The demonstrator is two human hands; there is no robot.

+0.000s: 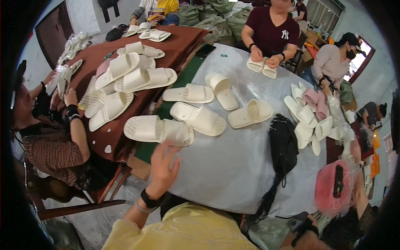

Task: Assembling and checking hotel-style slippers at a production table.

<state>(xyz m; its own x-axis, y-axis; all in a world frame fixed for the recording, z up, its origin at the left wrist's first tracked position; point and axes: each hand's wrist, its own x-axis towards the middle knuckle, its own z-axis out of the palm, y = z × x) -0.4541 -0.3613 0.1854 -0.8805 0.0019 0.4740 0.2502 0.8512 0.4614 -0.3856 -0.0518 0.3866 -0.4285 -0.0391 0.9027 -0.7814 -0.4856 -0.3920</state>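
Here the left hand [163, 166] rises with fingers spread, just below a white slipper [158, 130] on the grey counter [233, 166]. The right hand is out of view. Other people sit around, handling slippers.

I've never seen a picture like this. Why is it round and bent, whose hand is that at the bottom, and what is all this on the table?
The picture comes from a small wide-angle camera worn on a person's head, looking down; that lens bends straight edges near the rim. No machine here, just bare hands. The left hand, with a dark wristband, is open and raised near the closest white slipper, holding nothing. The right hand barely shows at the lower edge, so I cannot tell what it does. Many more white slippers lie on the grey table, with a black bag and a few pink slippers. A brown table beside it holds more. Other people sit around, handling slippers too.
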